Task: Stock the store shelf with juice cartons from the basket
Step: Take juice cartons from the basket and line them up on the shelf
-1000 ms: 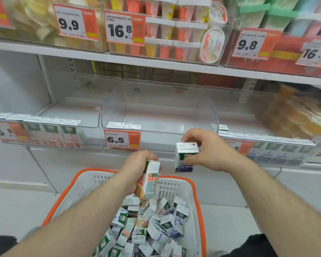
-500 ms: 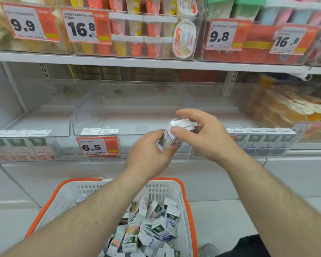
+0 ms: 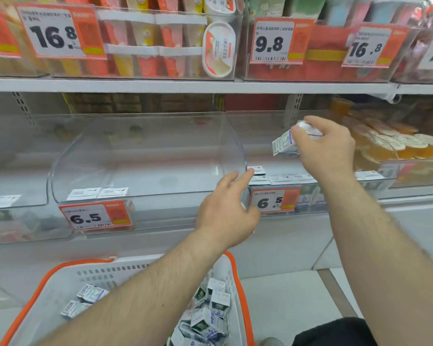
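Your right hand (image 3: 328, 148) grips a small white-and-blue cardboard juice carton (image 3: 284, 143), tilted, at two o'clock. Your left hand (image 3: 226, 213), fingers spread, holds nothing, touching the clear curved plastic divider (image 3: 145, 156).

Right hand (image 3: 328, 148) grips a tilted juice carton (image 3: 284, 144) over the shelf bin (image 3: 238, 146); left hand (image 3: 225, 211) reaches open-fingered beside it

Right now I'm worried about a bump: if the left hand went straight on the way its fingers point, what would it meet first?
Probably the clear bin divider: the left hand points up at its curved front edge, though depth is unclear.
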Action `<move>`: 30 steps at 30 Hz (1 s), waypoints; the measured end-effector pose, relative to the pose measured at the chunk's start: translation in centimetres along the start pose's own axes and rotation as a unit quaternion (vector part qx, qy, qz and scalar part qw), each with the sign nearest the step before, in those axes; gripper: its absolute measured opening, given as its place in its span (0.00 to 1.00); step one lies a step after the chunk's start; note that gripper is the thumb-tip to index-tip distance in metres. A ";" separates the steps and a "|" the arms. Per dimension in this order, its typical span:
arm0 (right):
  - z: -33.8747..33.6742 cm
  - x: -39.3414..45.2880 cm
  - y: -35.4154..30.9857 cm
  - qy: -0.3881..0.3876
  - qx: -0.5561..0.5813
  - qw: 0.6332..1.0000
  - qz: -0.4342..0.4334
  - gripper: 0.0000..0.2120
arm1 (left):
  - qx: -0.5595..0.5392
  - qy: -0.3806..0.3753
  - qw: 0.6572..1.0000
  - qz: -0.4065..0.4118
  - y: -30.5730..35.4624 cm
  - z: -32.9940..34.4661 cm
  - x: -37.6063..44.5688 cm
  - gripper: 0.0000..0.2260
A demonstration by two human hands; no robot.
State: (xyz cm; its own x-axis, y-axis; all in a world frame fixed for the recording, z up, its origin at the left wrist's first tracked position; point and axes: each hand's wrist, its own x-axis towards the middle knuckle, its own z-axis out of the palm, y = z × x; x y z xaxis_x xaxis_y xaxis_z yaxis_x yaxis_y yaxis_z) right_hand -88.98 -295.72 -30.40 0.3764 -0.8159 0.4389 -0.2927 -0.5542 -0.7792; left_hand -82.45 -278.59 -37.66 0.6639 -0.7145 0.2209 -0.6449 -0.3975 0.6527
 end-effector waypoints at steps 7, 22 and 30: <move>3.8 0.4 3.1 -0.161 -0.180 0.970 0.005 0.21 | -0.017 0.010 1.000 0.004 -0.6 1.4 0.3 0.33; 4.8 1.3 2.2 -0.334 -0.291 0.897 0.003 0.17 | -0.061 0.013 0.998 -0.014 0.0 0.9 0.5 0.29; 4.9 0.2 1.8 -0.352 -0.424 0.834 0.025 0.29 | -0.097 -0.025 0.994 -0.041 0.5 -0.4 0.4 0.29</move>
State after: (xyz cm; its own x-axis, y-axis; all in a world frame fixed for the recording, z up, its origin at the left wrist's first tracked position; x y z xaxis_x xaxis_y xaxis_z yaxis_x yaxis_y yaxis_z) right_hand -85.14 -296.09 -33.85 0.6807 -0.7082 -0.1875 -0.7275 -0.6834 -0.0600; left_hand -82.31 -278.89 -37.01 0.6888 -0.7136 0.1280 -0.5011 -0.3410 0.7953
